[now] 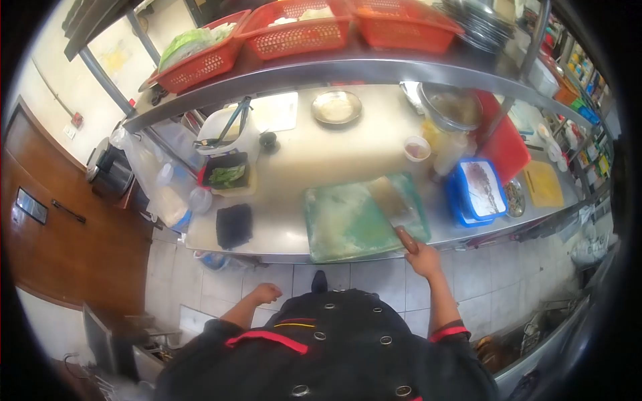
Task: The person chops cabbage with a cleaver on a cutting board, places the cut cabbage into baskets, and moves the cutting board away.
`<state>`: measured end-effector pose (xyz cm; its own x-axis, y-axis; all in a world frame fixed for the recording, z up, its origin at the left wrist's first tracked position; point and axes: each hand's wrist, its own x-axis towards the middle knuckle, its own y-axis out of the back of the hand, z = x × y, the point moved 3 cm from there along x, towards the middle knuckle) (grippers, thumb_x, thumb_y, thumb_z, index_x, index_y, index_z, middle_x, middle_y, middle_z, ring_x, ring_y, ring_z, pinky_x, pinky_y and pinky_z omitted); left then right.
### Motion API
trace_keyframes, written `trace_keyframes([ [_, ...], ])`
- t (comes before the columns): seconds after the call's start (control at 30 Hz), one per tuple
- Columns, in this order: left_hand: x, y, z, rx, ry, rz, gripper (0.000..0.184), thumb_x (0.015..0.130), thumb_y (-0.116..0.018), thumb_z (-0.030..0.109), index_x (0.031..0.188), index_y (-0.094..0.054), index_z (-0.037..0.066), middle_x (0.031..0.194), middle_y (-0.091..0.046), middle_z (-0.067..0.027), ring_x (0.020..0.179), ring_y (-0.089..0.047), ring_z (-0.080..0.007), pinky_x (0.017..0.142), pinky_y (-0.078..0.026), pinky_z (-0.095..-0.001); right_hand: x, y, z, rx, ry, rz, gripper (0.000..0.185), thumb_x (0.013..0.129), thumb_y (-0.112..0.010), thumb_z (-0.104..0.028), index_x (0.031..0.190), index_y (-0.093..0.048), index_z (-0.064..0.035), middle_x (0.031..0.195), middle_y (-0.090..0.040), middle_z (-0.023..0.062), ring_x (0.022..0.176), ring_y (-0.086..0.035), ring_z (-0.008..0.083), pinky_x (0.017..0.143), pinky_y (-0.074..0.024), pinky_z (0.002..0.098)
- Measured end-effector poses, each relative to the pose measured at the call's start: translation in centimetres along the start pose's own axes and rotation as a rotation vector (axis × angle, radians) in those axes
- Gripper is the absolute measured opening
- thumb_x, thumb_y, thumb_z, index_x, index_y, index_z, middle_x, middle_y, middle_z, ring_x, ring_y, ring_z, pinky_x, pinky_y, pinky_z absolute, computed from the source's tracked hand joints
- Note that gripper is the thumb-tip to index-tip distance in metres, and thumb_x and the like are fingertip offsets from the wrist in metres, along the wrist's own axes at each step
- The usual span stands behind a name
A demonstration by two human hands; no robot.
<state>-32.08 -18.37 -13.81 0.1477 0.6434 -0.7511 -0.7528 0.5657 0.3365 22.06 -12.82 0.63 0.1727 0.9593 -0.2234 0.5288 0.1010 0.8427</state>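
Note:
My right hand [424,260] is wrapped round the brown wooden handle of a cleaver [393,207]. Its broad blade lies over the right part of a green cutting board [334,227], whose surface is worn and whitish. Near the front of my dark jacket hangs my left hand [267,293], short of the counter edge, fingers curled in and nothing visible in them. A dark folded cloth [234,226] lies on the counter left of the board. To the right stands a blue-rimmed container [478,190] with something dark on its white surface.
The steel counter [287,180] carries a metal plate [336,108], a small white cup [416,148], a black tub of green leaves [227,172] and a metal bowl [451,107]. Overhead, a steel shelf [361,70] holds red baskets [301,37]. A yellow board [543,184] lies far right.

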Motion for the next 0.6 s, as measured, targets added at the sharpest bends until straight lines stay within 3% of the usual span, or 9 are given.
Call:
trace_keyframes([
  [0.03,1.6,0.3,-1.7,-0.015,-0.005,-0.005,0.023,0.082,-0.069,0.024,0.094,-0.07,0.004,0.083,-0.07,-0.0078,0.071,-0.067,-0.0191,0.059,-0.053,-0.0336,-0.5,0.4,-0.8,0.062,0.004,0.044,0.037,0.073,-0.071,-0.028,0.094,-0.066,0.0007,0.093,-0.068,0.0247,0.09,-0.065,0.042,0.08,-0.0509,0.0481],
  [0.1,6.3,-0.2,-5.6,0.995,-0.767,-0.132,0.02,0.073,-0.071,0.017,0.09,-0.067,0.006,0.083,-0.069,-0.0089,0.072,-0.068,-0.0247,0.058,-0.052,-0.0374,-1.2,-0.6,-1.1,0.081,-0.005,0.039,0.033,0.073,-0.071,-0.026,0.092,-0.066,0.0007,0.091,-0.067,0.0247,0.089,-0.065,0.041,0.077,-0.0508,0.0466],
  [0.2,6.8,0.8,-5.4,0.915,-0.894,-0.053,0.021,0.068,-0.07,0.014,0.088,-0.065,0.007,0.085,-0.068,-0.0099,0.074,-0.067,-0.0283,0.06,-0.053,-0.0412,-1.9,0.4,-4.7,0.133,0.022,0.019,0.029,0.074,-0.07,-0.023,0.092,-0.067,-0.0001,0.089,-0.067,0.0244,0.085,-0.066,0.0404,0.074,-0.0509,0.045],
  [0.33,8.3,1.9,-4.6,0.914,-1.008,-0.104,0.019,0.074,-0.066,0.012,0.093,-0.067,0.008,0.088,-0.069,-0.0097,0.079,-0.068,-0.0277,0.064,-0.054,-0.0413,-2.0,2.9,-14.4,0.243,0.231,-0.044,0.025,0.076,-0.07,-0.022,0.09,-0.067,-0.0018,0.085,-0.066,0.0217,0.079,-0.065,0.0394,0.069,-0.0507,0.0443],
  [0.4,10.6,2.3,-5.4,0.618,-0.483,-0.308,0.019,0.082,-0.059,0.017,0.096,-0.069,0.008,0.089,-0.069,-0.0119,0.084,-0.067,-0.0303,0.068,-0.054,-0.0424,-1.2,4.2,-20.5,0.234,0.338,-0.04,0.025,0.077,-0.071,-0.023,0.09,-0.066,-0.0024,0.084,-0.065,0.0208,0.078,-0.065,0.0394,0.069,-0.0504,0.0446],
  [0.43,11.8,2.4,-6.1,0.612,-0.491,-0.302,0.019,0.082,-0.059,0.017,0.096,-0.069,0.008,0.089,-0.069,-0.0119,0.084,-0.067,-0.0303,0.068,-0.054,-0.0424,-0.4,4.4,-23.7,0.237,0.443,-0.037,0.025,0.077,-0.071,-0.024,0.09,-0.066,-0.0031,0.082,-0.065,0.0198,0.077,-0.064,0.0394,0.068,-0.0502,0.0448],
  [0.5,13.9,2.5,-7.4,0.784,-0.851,-0.194,0.026,0.088,-0.053,0.026,0.095,-0.071,0.008,0.088,-0.069,-0.016,0.086,-0.066,-0.0343,0.073,-0.053,-0.0443,1.8,4.2,-29.6,0.255,0.664,-0.033,0.027,0.078,-0.071,-0.028,0.09,-0.066,-0.0042,0.081,-0.063,0.0201,0.077,-0.063,0.0402,0.068,-0.0497,0.0461],
  [0.6,12.0,3.7,-3.3,0.925,-0.72,-0.123,0.032,0.089,-0.05,0.03,0.092,-0.072,0.008,0.091,-0.069,-0.0182,0.085,-0.066,-0.0367,0.076,-0.052,-0.0461,5.1,3.5,-39.3,0.227,0.72,-0.032,0.033,0.078,-0.071,-0.032,0.087,-0.064,-0.0011,0.081,-0.064,0.021,0.077,-0.063,0.0393,0.068,-0.0492,0.0447],
])
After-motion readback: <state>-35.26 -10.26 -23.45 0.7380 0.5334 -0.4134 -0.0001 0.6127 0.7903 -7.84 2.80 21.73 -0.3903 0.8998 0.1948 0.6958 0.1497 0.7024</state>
